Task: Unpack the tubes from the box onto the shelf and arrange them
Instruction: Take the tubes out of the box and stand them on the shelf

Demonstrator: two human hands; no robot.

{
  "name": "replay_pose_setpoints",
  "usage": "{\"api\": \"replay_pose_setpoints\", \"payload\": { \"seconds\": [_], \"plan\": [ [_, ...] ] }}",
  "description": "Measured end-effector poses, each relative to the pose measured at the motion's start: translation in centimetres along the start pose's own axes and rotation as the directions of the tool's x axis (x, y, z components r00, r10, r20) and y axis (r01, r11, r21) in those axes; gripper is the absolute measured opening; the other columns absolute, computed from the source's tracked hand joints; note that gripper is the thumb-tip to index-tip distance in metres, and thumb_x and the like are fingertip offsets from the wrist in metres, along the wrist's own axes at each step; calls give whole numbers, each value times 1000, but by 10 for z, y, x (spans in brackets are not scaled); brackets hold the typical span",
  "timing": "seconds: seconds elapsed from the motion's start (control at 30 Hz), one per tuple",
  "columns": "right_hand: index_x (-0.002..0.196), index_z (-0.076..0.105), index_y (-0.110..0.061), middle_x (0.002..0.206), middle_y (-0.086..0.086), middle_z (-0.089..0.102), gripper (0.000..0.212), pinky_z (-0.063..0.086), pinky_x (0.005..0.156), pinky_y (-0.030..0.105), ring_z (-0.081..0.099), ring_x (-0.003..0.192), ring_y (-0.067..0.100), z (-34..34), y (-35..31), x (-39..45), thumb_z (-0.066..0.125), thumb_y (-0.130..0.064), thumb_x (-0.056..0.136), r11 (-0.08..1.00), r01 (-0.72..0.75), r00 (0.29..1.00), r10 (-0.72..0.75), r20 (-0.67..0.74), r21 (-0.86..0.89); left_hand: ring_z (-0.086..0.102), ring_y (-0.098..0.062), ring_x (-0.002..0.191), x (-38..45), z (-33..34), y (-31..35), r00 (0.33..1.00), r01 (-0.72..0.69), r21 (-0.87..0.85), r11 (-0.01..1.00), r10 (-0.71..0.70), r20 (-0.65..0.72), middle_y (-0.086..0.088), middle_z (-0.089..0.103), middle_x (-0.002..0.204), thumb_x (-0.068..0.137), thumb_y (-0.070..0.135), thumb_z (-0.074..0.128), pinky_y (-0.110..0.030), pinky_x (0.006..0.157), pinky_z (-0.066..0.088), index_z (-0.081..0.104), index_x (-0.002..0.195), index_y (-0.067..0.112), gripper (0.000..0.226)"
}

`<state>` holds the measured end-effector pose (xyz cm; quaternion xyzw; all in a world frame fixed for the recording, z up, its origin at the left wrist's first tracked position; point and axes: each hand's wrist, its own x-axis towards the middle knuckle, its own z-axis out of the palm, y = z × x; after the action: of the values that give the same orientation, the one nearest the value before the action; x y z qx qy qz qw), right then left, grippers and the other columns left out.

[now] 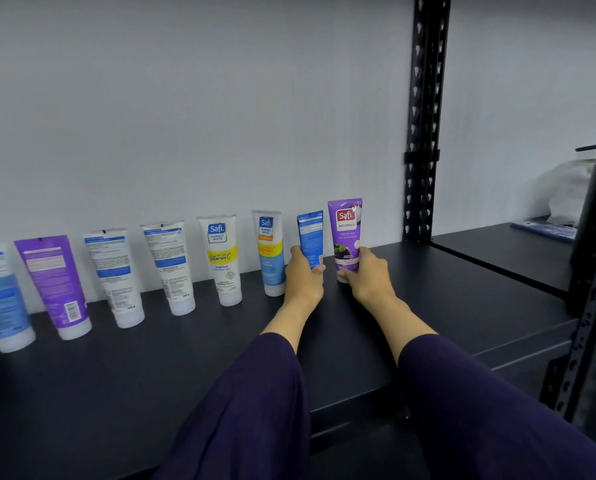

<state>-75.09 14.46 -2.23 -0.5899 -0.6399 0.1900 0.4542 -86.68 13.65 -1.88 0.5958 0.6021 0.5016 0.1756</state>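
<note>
wall: pale, smooth, matte; fills upper frame; the tubes lean back against it.
shelf: dark matte flat board, lower half of frame; a second shelf level sits right of the post.
upright post: black perforated metal, vertical, upper right; blocks the row from running further right.
sleeves: dark purple cloth, both forearms reach in from the bottom edge.
white bag: crumpled, far right edge, partly hidden by a second black post; blue flat item lies in front of it.
tube row: six plastic squeeze tubes stand on white caps, crimped ends up, long axes near vertical and tilted, spread left to centre along the back of the shelf.
blue-white tube: far left, cut by frame edge, back label out.
purple back-label tube: next right.
white tube A, white tube B: back print out.
Vitamin C tube: white-yellow, front out.
blue Vitamin C tube: front out, just left of the left hand.
left hand: fingers wrapped round the small blue tube, upright, back label out, lower end hidden by the hand.
right hand: grasps the purple Naturals tube, upright, cap down near the shelf, front out; contact with the shelf unclear.
spacing: the two held tubes stand just beside each other, right end of the row, left of the post.
</note>
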Motion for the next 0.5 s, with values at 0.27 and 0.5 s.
{"api": "replay_pose_setpoints", "payload": {
  "seconds": [0.27, 0.5],
  "plan": [
    [127, 42, -5, 127, 16, 53, 51, 48, 88, 35, 53, 117, 27, -4, -2, -10, 69, -20, 86, 997, -62, 998, 61, -14, -52, 46, -23, 127, -10, -1, -1, 997, 70, 44, 997, -71, 8, -13, 44, 136, 91, 1, 57, -34, 101, 44, 30, 137, 5, 54],
    [127, 44, -3, 125, 17, 50, 38, 45, 86, 37, 52, 112, 30, -30, -16, -69, 56, -9, 91, 963, 55, 990, -87, -113, -265, 51, -28, 117, -69, -19, 20, 998, 57, 192, 980, -62, 23, -13, 41, 132, 95, 12, 51, -36, 92, 45, 32, 135, 5, 45]
  ]
}}
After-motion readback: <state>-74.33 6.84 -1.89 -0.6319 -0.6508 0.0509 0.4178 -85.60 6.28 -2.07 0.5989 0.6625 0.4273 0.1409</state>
